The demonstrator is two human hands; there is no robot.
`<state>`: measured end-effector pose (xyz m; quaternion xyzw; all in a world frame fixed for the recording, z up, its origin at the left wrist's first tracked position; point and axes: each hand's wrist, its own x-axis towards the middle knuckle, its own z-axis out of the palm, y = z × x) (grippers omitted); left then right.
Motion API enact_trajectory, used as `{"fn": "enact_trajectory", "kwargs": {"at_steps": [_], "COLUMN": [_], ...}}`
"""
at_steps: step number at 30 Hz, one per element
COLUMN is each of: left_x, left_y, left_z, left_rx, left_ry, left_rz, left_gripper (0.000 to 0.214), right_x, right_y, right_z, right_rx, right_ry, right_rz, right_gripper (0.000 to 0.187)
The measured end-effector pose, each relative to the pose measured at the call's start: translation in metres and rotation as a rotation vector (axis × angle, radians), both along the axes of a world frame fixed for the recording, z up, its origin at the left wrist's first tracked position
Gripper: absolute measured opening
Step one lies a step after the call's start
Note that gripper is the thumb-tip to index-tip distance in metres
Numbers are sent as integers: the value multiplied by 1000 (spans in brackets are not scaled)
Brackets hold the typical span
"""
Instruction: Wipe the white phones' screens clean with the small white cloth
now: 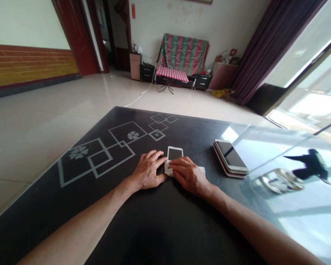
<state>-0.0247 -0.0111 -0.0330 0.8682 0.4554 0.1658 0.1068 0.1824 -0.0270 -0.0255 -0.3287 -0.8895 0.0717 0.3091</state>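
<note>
A white-framed smartphone [175, 152] with a dark screen lies flat on the black table, its lower part covered by a white tissue [168, 170] and my fingers. My right hand [189, 173] presses the folded tissue onto the phone, and a crinkled edge sticks out on the right side. At the phone's left edge rests my left hand [149, 171], palm down with its fingers apart. Its index finger and thumb tips reach the phone's side.
The glossy black table [160, 228] has grey square and flower patterns at left. To the right lies a stack of phones [231, 158]. Farther right stands a shiny metal-and-glass object [283, 181] beside a black one [310, 167]. Beyond is a small striped table [171, 73].
</note>
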Motion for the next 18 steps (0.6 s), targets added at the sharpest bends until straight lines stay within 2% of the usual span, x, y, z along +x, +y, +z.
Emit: {"fn": "enact_trajectory", "kwargs": {"at_steps": [4, 13, 15, 18], "left_x": [0, 0, 0, 0], "left_y": [0, 0, 0, 1], "left_z": [0, 1, 0, -2], "left_rx": [-2, 16, 15, 26], "left_ry": [11, 3, 2, -1], "left_rz": [4, -7, -12, -1], "left_gripper": [62, 65, 64, 63], "right_x": [5, 21, 19, 11], "right_y": [1, 15, 13, 5], "right_z": [0, -6, -5, -3], "right_rx": [7, 57, 47, 27], "right_ry": [18, -6, -16, -6], "right_rz": [-40, -290, -282, -193], "right_gripper": [20, 21, 22, 23]}}
